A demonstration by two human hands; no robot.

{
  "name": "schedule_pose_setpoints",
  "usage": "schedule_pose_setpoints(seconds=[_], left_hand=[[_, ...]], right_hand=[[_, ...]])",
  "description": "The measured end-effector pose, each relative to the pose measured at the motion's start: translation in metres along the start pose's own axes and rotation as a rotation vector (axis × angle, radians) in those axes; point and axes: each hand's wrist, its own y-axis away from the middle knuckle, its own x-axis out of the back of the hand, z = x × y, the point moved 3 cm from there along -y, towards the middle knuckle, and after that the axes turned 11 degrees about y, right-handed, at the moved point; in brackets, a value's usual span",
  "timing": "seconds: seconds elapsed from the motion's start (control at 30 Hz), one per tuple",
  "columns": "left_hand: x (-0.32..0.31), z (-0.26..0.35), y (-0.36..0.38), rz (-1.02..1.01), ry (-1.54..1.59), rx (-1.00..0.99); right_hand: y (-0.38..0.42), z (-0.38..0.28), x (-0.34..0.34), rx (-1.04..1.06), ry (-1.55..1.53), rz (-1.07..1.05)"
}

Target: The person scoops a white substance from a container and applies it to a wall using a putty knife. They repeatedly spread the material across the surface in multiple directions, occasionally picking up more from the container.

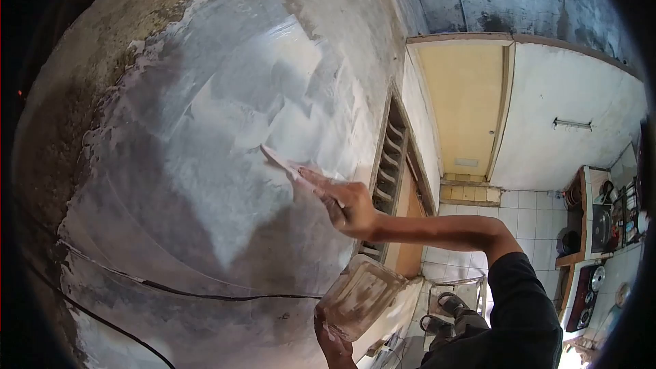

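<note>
My right hand point(352, 208) is closed around a putty knife point(279, 162), its blade edge resting against the wall point(225, 130). A fresh coat of whitish-grey plaster point(294, 51) covers much of that wall, with overlapping stroke marks and a ragged left border. Lower down, my left hand point(333, 345) grips a shallow rectangular tray point(362, 297) from below, smeared with brownish-white residue. The tray is tilted and held close to the wall. Most of the left fingers are hidden behind it.
A black cable point(225, 296) runs across the lower wall. Right of the plaster is a vent opening with curved slats point(391, 154). Beyond stand a yellow door point(465, 102), a counter with a gas stove point(586, 297), and a tiled floor point(523, 222). My sandalled feet point(441, 321) stand on a raised surface.
</note>
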Motion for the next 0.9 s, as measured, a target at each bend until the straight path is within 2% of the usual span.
schedule_pose_setpoints(seconds=[0.07,0.1,0.13,0.17,0.23,0.27,0.33,0.37,0.43,0.47,0.5,0.57,0.63,0.73,0.77,0.8,0.9], left_hand=[[0.004,-0.001,0.0,-0.039,-0.009,-0.01],[0.015,-0.003,-0.001,-0.043,-0.068,-0.051],[0.025,-0.005,-0.001,-0.046,-0.125,-0.093],[0.034,-0.008,0.001,-0.039,-0.124,-0.095],[0.046,-0.011,0.006,0.008,-0.167,-0.198],[0.042,-0.011,0.012,0.012,-0.167,-0.199],[0.019,-0.001,0.03,-0.301,-0.409,-0.505],[0.022,0.002,0.027,-0.298,-0.41,-0.508],[0.04,-0.003,0.013,0.104,-0.01,-0.065],[0.036,-0.001,0.011,0.103,-0.005,-0.064],[0.026,0.001,0.01,0.066,-0.056,-0.034],[0.014,0.0,0.006,0.027,-0.11,0.005],[0.01,0.001,0.004,-0.029,-0.065,0.001],[0.018,0.001,0.003,0.042,-0.125,-0.026],[0.016,0.002,0.005,0.049,-0.124,-0.031],[0.009,0.004,0.008,0.048,-0.072,-0.028],[0.021,0.005,0.015,0.048,-0.045,-0.071]], right_hand=[[-0.021,0.023,0.01,-0.006,0.0,0.191],[-0.044,0.028,0.022,-0.158,0.067,0.164],[-0.073,0.035,0.031,-0.11,0.105,0.282],[-0.096,0.049,0.037,-0.263,0.167,0.265],[-0.137,0.096,0.033,-0.228,0.248,0.414],[-0.138,0.104,0.024,-0.23,0.246,0.411],[-0.144,0.1,0.005,-0.141,0.246,0.364],[-0.134,0.091,-0.006,-0.179,0.237,0.319],[-0.102,0.025,-0.014,-0.198,0.155,0.181],[-0.074,0.023,-0.025,-0.015,0.064,0.094],[-0.052,0.004,-0.028,-0.008,0.093,0.005],[-0.018,-0.029,-0.016,0.227,0.059,-0.062],[-0.009,-0.035,-0.006,0.186,-0.042,-0.106],[-0.034,-0.032,0.014,0.069,-0.206,-0.152],[-0.057,-0.027,0.022,0.089,-0.203,0.048],[-0.078,-0.012,0.03,-0.044,0.028,0.075],[-0.155,0.06,0.037,-0.152,0.053,0.38]])
